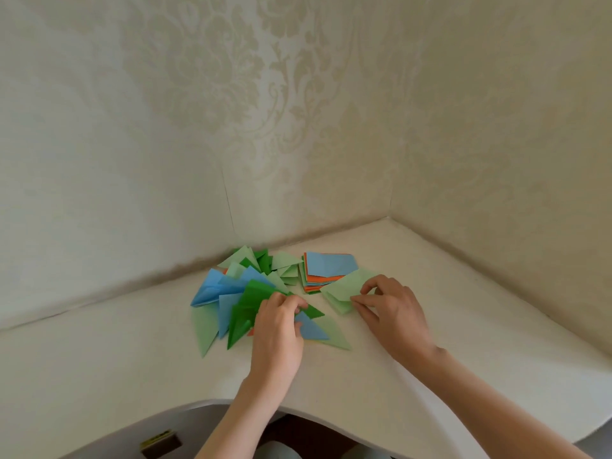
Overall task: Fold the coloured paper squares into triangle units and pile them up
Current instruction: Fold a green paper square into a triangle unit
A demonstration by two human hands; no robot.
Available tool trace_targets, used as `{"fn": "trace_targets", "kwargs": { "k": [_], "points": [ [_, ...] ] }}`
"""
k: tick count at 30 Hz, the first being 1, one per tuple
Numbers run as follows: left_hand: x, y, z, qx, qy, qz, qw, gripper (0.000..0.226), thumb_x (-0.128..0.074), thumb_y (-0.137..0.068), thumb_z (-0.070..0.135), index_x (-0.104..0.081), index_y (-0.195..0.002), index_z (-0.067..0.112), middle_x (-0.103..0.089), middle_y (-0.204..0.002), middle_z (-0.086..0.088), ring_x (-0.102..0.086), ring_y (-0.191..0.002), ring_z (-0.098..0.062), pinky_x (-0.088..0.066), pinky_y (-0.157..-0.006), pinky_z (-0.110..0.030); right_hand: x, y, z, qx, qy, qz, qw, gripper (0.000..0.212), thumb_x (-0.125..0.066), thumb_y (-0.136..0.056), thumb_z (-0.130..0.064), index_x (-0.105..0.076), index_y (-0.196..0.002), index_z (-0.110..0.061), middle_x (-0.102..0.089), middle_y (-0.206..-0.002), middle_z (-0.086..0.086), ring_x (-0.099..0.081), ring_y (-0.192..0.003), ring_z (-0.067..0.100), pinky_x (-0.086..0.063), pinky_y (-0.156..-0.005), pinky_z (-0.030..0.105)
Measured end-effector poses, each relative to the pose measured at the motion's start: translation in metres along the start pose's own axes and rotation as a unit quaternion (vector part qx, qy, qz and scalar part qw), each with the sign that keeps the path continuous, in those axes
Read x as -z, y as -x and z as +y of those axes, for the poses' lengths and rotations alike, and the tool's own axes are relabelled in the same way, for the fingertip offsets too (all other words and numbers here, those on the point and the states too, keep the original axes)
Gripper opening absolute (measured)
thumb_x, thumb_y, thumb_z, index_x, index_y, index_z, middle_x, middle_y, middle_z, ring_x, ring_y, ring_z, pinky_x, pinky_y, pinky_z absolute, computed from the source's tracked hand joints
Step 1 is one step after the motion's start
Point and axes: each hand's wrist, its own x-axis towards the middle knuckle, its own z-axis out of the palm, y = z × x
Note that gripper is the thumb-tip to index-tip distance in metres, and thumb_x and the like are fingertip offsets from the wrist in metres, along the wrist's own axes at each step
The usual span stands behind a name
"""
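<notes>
Pile of folded green and blue paper triangles (238, 293) — spread on the white surface (463, 326), left of the stack of flat coloured paper squares (326, 270). Left hand (278, 329) pinches a dark green triangle (313, 311); right hand (394, 306) pinches a pale green folded sheet (344, 289). Thin, light, easily creased — likely best taken at edges.

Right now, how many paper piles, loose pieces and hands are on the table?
Heap of triangles: 1
Stack of squares: 1
Light green piece: 1
Hands: 2, left hand and right hand
Total: 5
</notes>
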Motion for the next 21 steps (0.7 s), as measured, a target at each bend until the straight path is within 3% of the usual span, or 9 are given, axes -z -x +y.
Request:
{"fn": "trace_targets", "kwargs": {
  "k": [4, 11, 13, 17, 21],
  "points": [
    [-0.008, 0.000, 0.024, -0.084, 0.067, 0.011, 0.994, 0.028, -0.070, -0.077, -0.001, -0.065, -0.097, 0.016, -0.053, -0.094, 0.008, -0.052, -0.090, -0.011, -0.045, -0.079, -0.023, 0.023, 0.010, 0.010, 0.026, 0.023, 0.046, 0.998, 0.005, -0.076, -0.078, -0.019, -0.076, -0.082, -0.024, -0.061, -0.086, -0.005, -0.053, -0.066, 0.020, -0.038, -0.058, 0.031],
    [-0.039, 0.019, 0.064, -0.178, 0.098, -0.062, 0.977, 0.022, -0.071, -0.082, 0.017, -0.063, -0.102, 0.018, -0.057, -0.103, 0.009, -0.049, -0.100, -0.005, -0.034, -0.085, -0.011, 0.052, 0.052, 0.023, 0.021, 0.034, 0.028, 0.999, 0.006, -0.078, -0.077, -0.024, -0.076, -0.082, -0.028, -0.065, -0.085, -0.010, -0.059, -0.073, 0.017, -0.039, -0.059, 0.028],
    [-0.046, 0.024, 0.069, -0.183, 0.101, -0.079, 0.975, 0.018, -0.067, -0.085, 0.020, -0.064, -0.103, 0.017, -0.059, -0.102, 0.009, -0.048, -0.100, -0.005, -0.031, -0.086, -0.008, 0.056, 0.062, 0.024, 0.010, 0.023, 0.013, 1.000, 0.004, -0.071, -0.081, -0.029, -0.075, -0.081, -0.030, -0.065, -0.084, -0.013, -0.061, -0.075, 0.014, -0.042, -0.059, 0.030],
    [-0.052, 0.028, 0.075, -0.173, 0.100, -0.097, 0.975, 0.007, -0.064, -0.087, 0.023, -0.067, -0.087, 0.017, -0.061, -0.089, 0.008, -0.048, -0.088, -0.008, -0.033, -0.078, -0.010, 0.057, 0.074, 0.027, -0.039, -0.004, -0.041, 0.998, 0.020, -0.051, -0.085, -0.044, -0.070, -0.082, -0.036, -0.064, -0.088, -0.019, -0.061, -0.082, 0.008, -0.042, -0.067, 0.030],
    [-0.058, 0.026, 0.075, -0.151, 0.096, -0.085, 0.980, 0.006, -0.066, -0.084, 0.021, -0.066, -0.079, 0.018, -0.060, -0.083, 0.008, -0.047, -0.084, -0.008, -0.034, -0.075, -0.012, 0.053, 0.073, 0.032, -0.098, -0.063, -0.081, 0.990, 0.023, -0.051, -0.085, -0.050, -0.069, -0.088, -0.036, -0.060, -0.091, -0.021, -0.058, -0.089, 0.006, -0.043, -0.077, 0.033]
  ]
}}
